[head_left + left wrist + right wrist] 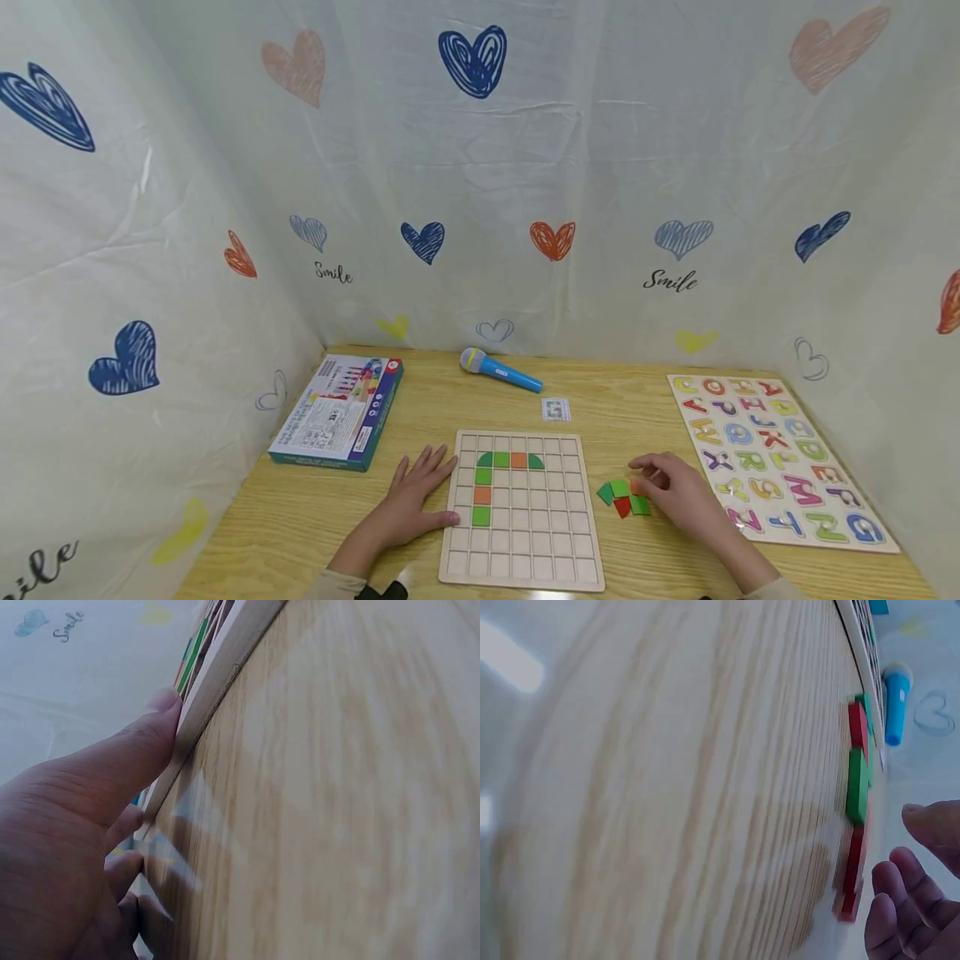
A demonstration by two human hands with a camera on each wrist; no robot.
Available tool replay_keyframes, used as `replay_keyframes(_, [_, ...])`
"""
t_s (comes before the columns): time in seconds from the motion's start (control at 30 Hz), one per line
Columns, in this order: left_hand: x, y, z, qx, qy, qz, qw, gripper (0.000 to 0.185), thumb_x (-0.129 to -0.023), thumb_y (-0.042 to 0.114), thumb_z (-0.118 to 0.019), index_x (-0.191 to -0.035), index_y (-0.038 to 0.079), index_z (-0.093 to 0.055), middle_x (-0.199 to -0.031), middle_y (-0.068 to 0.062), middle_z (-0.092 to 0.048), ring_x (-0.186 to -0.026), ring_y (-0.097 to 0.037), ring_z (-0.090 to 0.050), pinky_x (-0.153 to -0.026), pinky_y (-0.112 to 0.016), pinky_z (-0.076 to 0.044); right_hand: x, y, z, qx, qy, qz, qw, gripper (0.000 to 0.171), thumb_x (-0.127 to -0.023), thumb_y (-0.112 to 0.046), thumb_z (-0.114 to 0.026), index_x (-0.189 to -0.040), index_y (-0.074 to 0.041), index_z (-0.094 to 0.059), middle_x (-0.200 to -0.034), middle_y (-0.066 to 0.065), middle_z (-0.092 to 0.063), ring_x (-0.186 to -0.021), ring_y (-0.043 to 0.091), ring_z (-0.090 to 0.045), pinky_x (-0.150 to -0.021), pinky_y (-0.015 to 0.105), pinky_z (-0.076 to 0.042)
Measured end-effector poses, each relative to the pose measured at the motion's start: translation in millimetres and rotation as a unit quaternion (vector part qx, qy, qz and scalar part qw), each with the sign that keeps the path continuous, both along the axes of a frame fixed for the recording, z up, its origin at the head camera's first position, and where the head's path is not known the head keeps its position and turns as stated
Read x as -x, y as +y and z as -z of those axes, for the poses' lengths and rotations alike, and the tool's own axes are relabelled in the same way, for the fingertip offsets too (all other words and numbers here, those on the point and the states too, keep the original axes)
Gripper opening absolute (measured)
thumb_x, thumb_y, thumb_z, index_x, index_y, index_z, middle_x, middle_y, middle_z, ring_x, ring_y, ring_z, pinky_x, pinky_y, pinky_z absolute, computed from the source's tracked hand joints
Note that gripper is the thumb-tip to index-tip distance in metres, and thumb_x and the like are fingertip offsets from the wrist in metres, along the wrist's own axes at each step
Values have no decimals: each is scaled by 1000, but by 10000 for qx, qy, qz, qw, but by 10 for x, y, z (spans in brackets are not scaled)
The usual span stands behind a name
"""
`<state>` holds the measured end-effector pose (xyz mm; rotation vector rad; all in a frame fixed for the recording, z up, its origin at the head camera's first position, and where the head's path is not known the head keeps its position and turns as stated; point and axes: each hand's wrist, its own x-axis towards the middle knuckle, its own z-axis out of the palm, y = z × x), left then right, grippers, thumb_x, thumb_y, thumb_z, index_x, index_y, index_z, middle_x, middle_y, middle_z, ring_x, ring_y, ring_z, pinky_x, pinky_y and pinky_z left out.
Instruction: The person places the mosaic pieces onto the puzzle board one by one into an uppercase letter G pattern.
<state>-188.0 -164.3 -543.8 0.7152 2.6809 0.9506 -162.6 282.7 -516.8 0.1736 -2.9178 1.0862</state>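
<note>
The left hand lies with fingers spread, its thumb touching the edge of the grid board just right of it. The right hand has thumb and bent fingers apart, above loose coloured pieces by its fingertips. Right of it lies a letter board. Beyond the left hand sits a box; beyond and between both hands, a card, then a microphone.

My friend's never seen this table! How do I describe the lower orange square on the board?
Find the wooden grid board beside the spread left hand. Follow the column of pieces down its left part. The orange square there has green squares directly above and below; the board's other orange square has neighbours left and right.
</note>
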Motion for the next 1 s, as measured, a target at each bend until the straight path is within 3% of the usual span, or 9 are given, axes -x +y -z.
replay_keyframes(0.3, [5, 5, 4, 45, 41, -6, 10000, 89, -89, 58, -70, -159, 13, -38, -168, -13, -22, -155, -41, -9, -120, -64, 7, -66, 258, -5, -597, -215, 193, 9978, 28, -89, -7, -76, -116, -8, -73, -101, 2, -61, -75, 9, -50, -63, 24, -43])
replay_keyframes(0.73, [9, -6, 18, 61, 25, -29, 10000, 90, -89, 59, -70, -159, 14, -37, -168, -12, -21, -155, -40, -8, -120, -63, 7, -19, 310, 29, -671, -517, 230, 9961, 22, -89, -2, -74, -110, -5, -73, -96, 3, -63, -79, 13, -56, -66, 25, -49])
replay_keyframes(1.0, [13, -8, 26, 77, 29, -17, 10000, 89, -89, 59, -69, -159, 14, -37, -168, -12, -21, -155, -40, -8, -120, -63, 7, -22, 325, 21, -558, -450, 219, 9972, 21, -89, -3, -75, -108, -6, -70, -89, -2, -61, -77, 12, -54, -64, 24, -47])
